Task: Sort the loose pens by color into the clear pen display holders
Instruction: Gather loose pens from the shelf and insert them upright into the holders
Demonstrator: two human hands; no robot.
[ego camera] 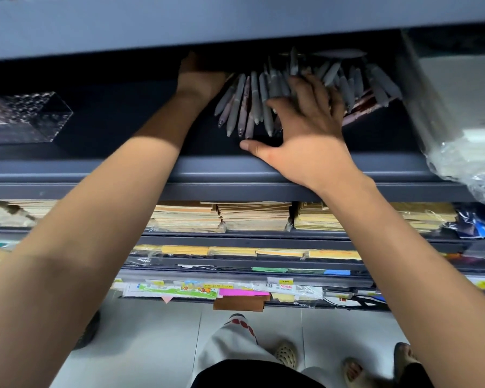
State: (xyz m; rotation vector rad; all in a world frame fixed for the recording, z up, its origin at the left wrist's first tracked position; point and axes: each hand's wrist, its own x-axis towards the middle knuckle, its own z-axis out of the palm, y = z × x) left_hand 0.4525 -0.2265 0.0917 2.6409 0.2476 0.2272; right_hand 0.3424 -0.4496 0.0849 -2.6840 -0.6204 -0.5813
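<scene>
The main risk is sitting under the right hand (305,135). Its fingers are spreading flat across a loose heap of pens (247,107), the thumb is stretching out to the left just above the shelf (235,172), and nothing is being pinched. The pens are round and are lying fanned over one another. A sweep or push from that palm could be sending some rolling to the near lip and over it, past the paper stacks (221,217) on the lower shelves to the floor.

The left hand (199,77) is reaching in at the far left corner of the heap, just beside it. Its fingers are disappearing into the shadow under the upper shelf, so I cannot tell whether they are holding anything. The two hands are working apart, one at each side of the pile.

Colour is the second worry. In this dim recess the pens are looking almost uniformly grey, with only a few showing darker, reddish-brown barrels, and blur is softening them. Sorting by eye in here is inviting mix-ups. Most are pointing their tips toward the near edge.

The heap is lying right of the shelf's middle. The clear holder (25,119) is standing well apart at the left end of the same shelf, so every carry is crossing open shelf, which is another chance for a drop.
</scene>
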